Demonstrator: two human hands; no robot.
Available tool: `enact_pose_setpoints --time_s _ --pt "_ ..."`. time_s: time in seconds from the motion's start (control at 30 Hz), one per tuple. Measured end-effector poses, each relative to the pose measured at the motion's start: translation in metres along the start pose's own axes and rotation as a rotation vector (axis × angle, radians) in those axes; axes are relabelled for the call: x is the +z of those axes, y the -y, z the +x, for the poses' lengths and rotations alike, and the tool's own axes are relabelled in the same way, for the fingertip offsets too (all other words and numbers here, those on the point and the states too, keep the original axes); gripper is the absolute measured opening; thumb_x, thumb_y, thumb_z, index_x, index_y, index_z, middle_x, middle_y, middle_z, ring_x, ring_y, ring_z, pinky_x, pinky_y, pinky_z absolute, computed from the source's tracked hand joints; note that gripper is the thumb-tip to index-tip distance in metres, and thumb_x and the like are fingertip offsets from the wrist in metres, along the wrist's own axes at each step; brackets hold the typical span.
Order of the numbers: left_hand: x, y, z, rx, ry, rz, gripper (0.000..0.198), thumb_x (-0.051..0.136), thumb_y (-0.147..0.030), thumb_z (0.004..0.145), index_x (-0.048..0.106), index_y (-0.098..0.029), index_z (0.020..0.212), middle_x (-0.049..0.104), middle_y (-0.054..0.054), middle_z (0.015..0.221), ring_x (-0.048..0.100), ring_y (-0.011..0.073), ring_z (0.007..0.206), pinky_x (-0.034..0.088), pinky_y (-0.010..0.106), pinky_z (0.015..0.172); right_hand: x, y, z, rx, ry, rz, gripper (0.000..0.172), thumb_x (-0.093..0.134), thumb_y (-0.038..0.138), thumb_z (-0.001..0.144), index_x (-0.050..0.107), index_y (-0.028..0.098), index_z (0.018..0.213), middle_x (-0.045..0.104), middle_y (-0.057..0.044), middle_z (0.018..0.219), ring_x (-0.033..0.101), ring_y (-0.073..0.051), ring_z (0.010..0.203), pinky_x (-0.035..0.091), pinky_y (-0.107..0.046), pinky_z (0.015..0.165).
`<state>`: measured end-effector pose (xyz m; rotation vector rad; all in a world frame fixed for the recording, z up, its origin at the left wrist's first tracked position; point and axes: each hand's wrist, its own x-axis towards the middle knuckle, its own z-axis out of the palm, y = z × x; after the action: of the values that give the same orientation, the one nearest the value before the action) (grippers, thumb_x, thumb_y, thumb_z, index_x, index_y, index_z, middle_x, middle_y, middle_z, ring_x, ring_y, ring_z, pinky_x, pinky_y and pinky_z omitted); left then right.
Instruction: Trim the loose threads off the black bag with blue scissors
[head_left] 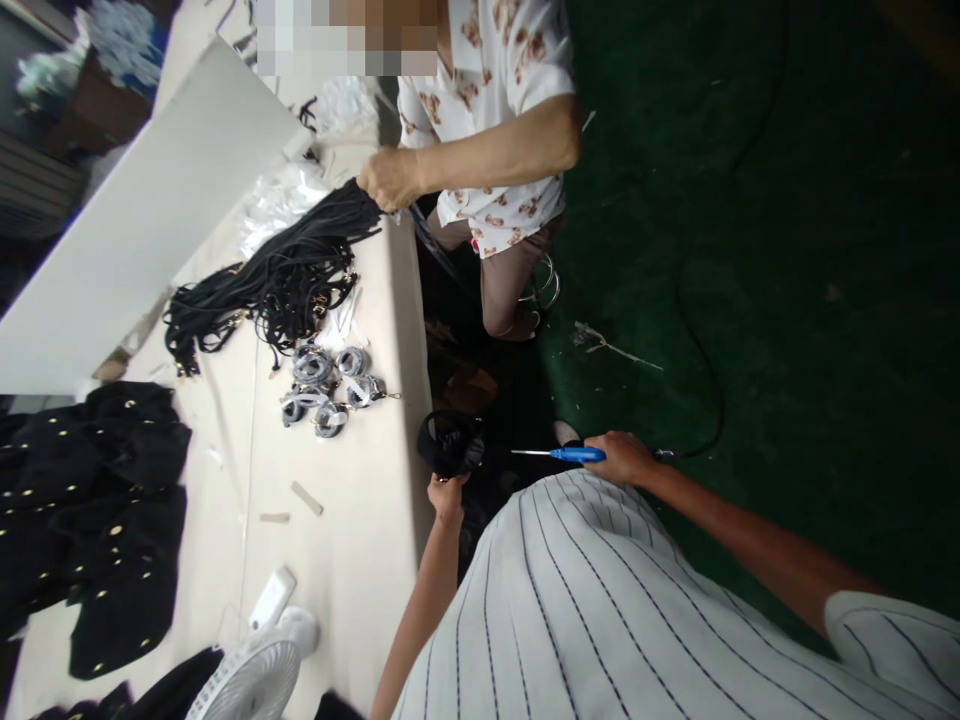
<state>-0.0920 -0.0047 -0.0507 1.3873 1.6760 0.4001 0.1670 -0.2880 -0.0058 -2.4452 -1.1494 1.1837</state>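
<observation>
My left hand (448,495) is closed on the lower edge of a small black bag (442,450) with a round open top, just off the table's edge. Dark contents inside it are hard to make out. In my right hand (622,458) is a blue-handled tool (577,455) with a thin metal shaft, my fingers wrapped around its rear. The shaft points left toward the bag, with a gap between them. A black cord (709,440) leads away behind that hand.
On the white table (360,560) lie coiled grey straps (311,365), a heap of black straps (262,270), black studded pieces (127,580) and a white fan (255,675). Across the corner, a co-worker's hand (391,180) grips the strap ends. A white board (150,210) leans behind.
</observation>
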Motion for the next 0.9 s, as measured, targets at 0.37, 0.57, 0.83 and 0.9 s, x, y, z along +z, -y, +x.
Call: enact_pose_setpoints --time_s 0.37,0.57,0.83,0.9 --pt "-0.002 -0.016 -0.024 -0.085 0.16 -0.127 0.05 0.085 -0.013 0.035 0.068 -0.013 0.081 0.07 0.001 0.074 0.061 0.0153 0.065 0.05 0.028 0.066 -0.002 -0.011 0.016 0.074 -0.022 -0.057 0.013 0.064 0.035 0.091 0.072 0.024 0.091 0.072 -0.004 0.086 0.068 -0.025 0.085 0.043 -0.029 0.068" --pt "0.002 -0.031 -0.029 -0.087 0.214 -0.178 0.049 0.084 -0.011 0.035 0.069 -0.013 0.082 0.071 0.002 0.077 0.061 0.0152 0.066 0.051 0.029 0.068 -0.002 -0.02 0.02 0.044 0.014 -0.087 0.011 0.066 0.033 0.089 0.072 0.024 0.089 0.072 -0.004 0.086 0.068 -0.026 0.087 0.044 -0.029 0.069" --pt "0.018 -0.041 -0.01 -0.146 0.056 -0.217 0.047 0.082 -0.004 0.041 0.068 -0.015 0.084 0.07 0.001 0.079 0.063 0.0144 0.068 0.052 0.028 0.069 -0.015 0.019 -0.001 -0.138 0.067 -0.054 0.01 0.069 0.033 0.087 0.069 0.025 0.082 0.071 0.0 0.082 0.068 -0.023 0.082 0.041 -0.028 0.066" --pt "0.026 -0.045 -0.003 -0.191 0.012 -0.239 0.046 0.081 -0.002 0.044 0.067 -0.015 0.086 0.071 0.002 0.081 0.065 0.016 0.07 0.055 0.03 0.071 -0.016 0.037 -0.005 -0.204 0.086 -0.043 0.011 0.067 0.032 0.089 0.068 0.025 0.081 0.071 0.0 0.084 0.067 -0.023 0.083 0.041 -0.028 0.066"
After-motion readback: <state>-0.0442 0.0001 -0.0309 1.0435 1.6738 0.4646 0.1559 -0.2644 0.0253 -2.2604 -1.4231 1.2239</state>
